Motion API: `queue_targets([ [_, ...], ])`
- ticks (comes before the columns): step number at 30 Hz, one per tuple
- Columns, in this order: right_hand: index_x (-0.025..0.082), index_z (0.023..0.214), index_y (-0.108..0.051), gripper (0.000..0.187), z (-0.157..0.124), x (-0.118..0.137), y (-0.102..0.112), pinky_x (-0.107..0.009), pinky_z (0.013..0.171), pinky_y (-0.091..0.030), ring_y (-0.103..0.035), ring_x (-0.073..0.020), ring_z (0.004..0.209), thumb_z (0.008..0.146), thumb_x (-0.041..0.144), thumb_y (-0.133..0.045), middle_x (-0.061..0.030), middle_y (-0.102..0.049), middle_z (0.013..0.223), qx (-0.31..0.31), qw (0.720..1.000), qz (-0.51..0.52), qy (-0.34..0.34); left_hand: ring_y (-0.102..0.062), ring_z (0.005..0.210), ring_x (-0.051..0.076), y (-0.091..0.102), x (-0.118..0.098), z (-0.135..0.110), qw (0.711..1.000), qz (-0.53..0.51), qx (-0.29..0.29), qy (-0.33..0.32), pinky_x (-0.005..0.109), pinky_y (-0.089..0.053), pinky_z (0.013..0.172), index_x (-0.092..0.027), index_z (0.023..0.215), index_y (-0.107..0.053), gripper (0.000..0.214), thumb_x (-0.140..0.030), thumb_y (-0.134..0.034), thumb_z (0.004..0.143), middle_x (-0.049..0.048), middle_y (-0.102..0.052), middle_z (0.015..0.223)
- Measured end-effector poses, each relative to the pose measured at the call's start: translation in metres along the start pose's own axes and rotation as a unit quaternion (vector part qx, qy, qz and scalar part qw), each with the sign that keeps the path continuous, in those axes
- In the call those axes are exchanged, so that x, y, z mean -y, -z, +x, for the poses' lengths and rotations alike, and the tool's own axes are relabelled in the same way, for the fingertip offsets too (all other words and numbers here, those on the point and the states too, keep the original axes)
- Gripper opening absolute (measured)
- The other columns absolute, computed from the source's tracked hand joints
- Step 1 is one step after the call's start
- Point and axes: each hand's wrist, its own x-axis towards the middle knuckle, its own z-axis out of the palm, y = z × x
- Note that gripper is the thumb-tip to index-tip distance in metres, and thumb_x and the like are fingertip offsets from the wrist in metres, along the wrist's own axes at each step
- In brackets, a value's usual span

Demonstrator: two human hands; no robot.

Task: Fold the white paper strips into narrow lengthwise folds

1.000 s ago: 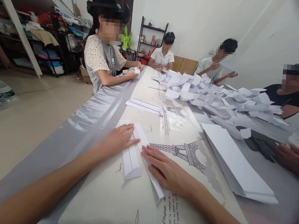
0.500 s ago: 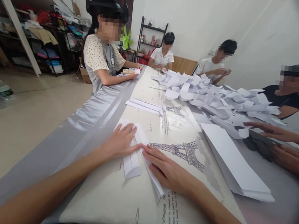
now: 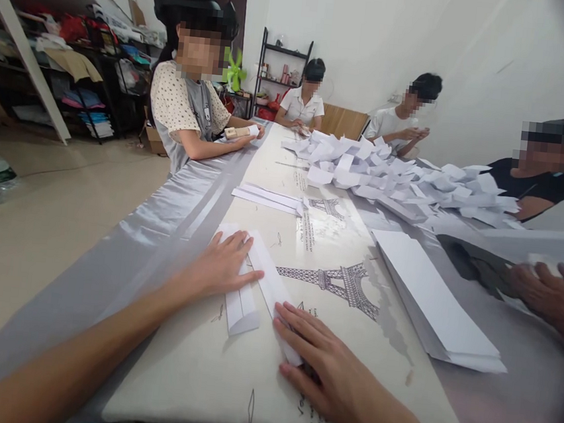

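Two folded strips of white paper lie side by side on the patterned tablecloth in front of me. My left hand rests flat across the left paper strip, its fingers spread and the thumb reaching onto the right paper strip. On the near end of that right strip, my right hand lies with its fingers stretched out, covering part of the paper. Both strips slant toward me, and the left one's near end bulges open a little.
A stack of long white paper lies at the right. Farther back are a large heap of folded paper and more paper strips. Several people sit around the table; a co-worker's hand is at the right edge.
My right hand has slid toward me along the right strip, away from my left hand. My left hand stays on the paper. The co-worker's hands at the right have shifted.
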Motion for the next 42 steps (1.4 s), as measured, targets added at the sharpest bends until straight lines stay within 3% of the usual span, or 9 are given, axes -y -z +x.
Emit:
queue_targets([
  [12, 0.022, 0.161, -0.026, 0.071, -0.027, 0.005, 0.009, -0.054, 0.12, -0.039, -0.033, -0.0296, 0.15, 0.1, 0.04, -0.057, -0.0077, -0.031, 0.163, 0.025, 0.999, -0.041, 0.014, -0.033, 0.149, 0.034, -0.006, 0.007, 0.001, 1.0, 0.0, -0.008, -0.018, 0.056, -0.023, 0.119, -0.016, 0.153, -0.04, 0.082, -0.075, -0.03, 0.096, 0.0167, -0.034, 0.162],
  [19, 0.023, 0.161, -0.025, 0.081, -0.045, 0.014, 0.015, -0.054, 0.112, -0.049, -0.048, -0.031, 0.141, 0.095, 0.045, -0.066, -0.009, -0.046, 0.155, -0.004, 0.997, -0.061, 0.039, -0.03, 0.151, 0.034, -0.005, 0.008, 0.001, 1.0, -0.016, -0.002, -0.018, 0.058, -0.018, 0.121, -0.017, 0.152, -0.04, 0.083, -0.076, -0.03, 0.095, 0.0156, -0.033, 0.163],
  [22, 0.024, 0.156, -0.039, 0.073, -0.044, 0.015, 0.022, -0.053, 0.109, -0.052, -0.055, -0.0318, 0.135, 0.093, 0.048, -0.067, -0.0094, -0.055, 0.148, -0.004, 0.998, -0.047, 0.041, -0.024, 0.153, 0.033, -0.005, 0.008, 0.0, 1.0, -0.025, 0.005, -0.016, 0.058, -0.014, 0.123, -0.017, 0.153, -0.039, 0.082, -0.075, -0.029, 0.096, 0.0153, -0.03, 0.164],
  [26, 0.029, 0.136, -0.063, 0.036, -0.008, 0.005, 0.031, -0.043, 0.097, -0.057, -0.066, -0.0236, 0.114, 0.102, 0.026, -0.052, -0.0034, -0.074, 0.122, -0.021, 0.999, 0.026, 0.006, -0.023, 0.154, 0.031, -0.008, 0.008, 0.0, 0.999, -0.028, 0.004, -0.022, 0.056, -0.01, 0.124, -0.016, 0.154, -0.037, 0.081, -0.074, -0.029, 0.097, 0.016, -0.03, 0.164],
  [29, 0.026, 0.139, -0.059, 0.037, 0.05, -0.012, 0.03, -0.045, 0.096, -0.055, -0.063, -0.0234, 0.114, 0.104, 0.022, -0.046, -0.0059, -0.074, 0.119, -0.102, 0.994, 0.042, -0.009, -0.024, 0.153, 0.031, -0.009, 0.009, 0.0, 0.999, -0.032, 0.005, -0.024, 0.057, -0.011, 0.123, -0.016, 0.154, -0.036, 0.082, -0.074, -0.028, 0.097, 0.0166, -0.029, 0.165],
  [32, 0.018, 0.137, -0.057, 0.037, 0.111, -0.031, 0.02, -0.045, 0.092, -0.053, -0.06, -0.0263, 0.113, 0.103, 0.015, -0.044, -0.0111, -0.073, 0.113, -0.098, 0.995, -0.012, -0.004, -0.025, 0.153, 0.03, -0.009, 0.008, 0.0, 0.999, -0.035, -0.004, -0.026, 0.058, -0.012, 0.123, -0.018, 0.155, -0.035, 0.08, -0.074, -0.028, 0.097, 0.0162, -0.031, 0.164],
  [34, 0.015, 0.133, -0.058, 0.037, 0.138, -0.04, 0.01, -0.044, 0.093, -0.051, -0.059, -0.0271, 0.114, 0.1, 0.008, -0.042, -0.0129, -0.074, 0.11, -0.077, 0.994, -0.074, -0.025, -0.027, 0.153, 0.03, -0.009, 0.007, 0.0, 0.999, -0.039, -0.01, -0.025, 0.057, -0.013, 0.123, -0.02, 0.156, -0.033, 0.079, -0.073, -0.03, 0.097, 0.0158, -0.033, 0.163],
  [37, 0.011, 0.128, -0.058, 0.04, 0.146, -0.046, -0.002, -0.045, 0.092, -0.049, -0.058, -0.0291, 0.115, 0.093, -0.001, -0.042, -0.0149, -0.074, 0.105, -0.063, 0.993, -0.096, -0.029, -0.027, 0.153, 0.029, -0.009, 0.007, 0.0, 0.999, -0.04, -0.005, -0.021, 0.058, -0.014, 0.123, -0.018, 0.155, -0.034, 0.079, -0.072, -0.033, 0.097, 0.0163, -0.034, 0.162],
  [42, 0.017, 0.12, -0.061, 0.042, 0.113, -0.04, -0.002, -0.042, 0.087, -0.047, -0.06, -0.028, 0.107, 0.093, -0.005, -0.038, -0.0118, -0.075, 0.108, -0.056, 0.989, -0.135, 0.02, -0.029, 0.152, 0.03, -0.007, 0.006, -0.001, 0.999, -0.038, -0.003, -0.017, 0.057, -0.016, 0.122, -0.017, 0.152, -0.039, 0.076, -0.07, -0.03, 0.098, 0.0168, -0.035, 0.162],
])
